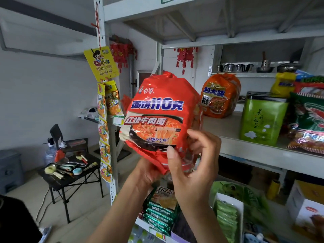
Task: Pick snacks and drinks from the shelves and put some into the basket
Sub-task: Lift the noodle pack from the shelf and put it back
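A large red multipack of instant noodles (162,111) is held up in front of the shelf. My right hand (194,165) grips its lower right edge, thumb on the front and fingers curled round the side. My left hand (149,172) holds the pack from underneath, mostly hidden by the crumpled wrapper. A second orange noodle multipack (220,96) stands on the white shelf (245,144) behind. No basket is in view.
On the shelf to the right stand a green tin (261,120) and bright snack bags (310,123). Green packets (161,211) fill the shelf below. A strip of yellow sweets (104,130) hangs on the upright. A black folding table (70,174) with utensils stands at left.
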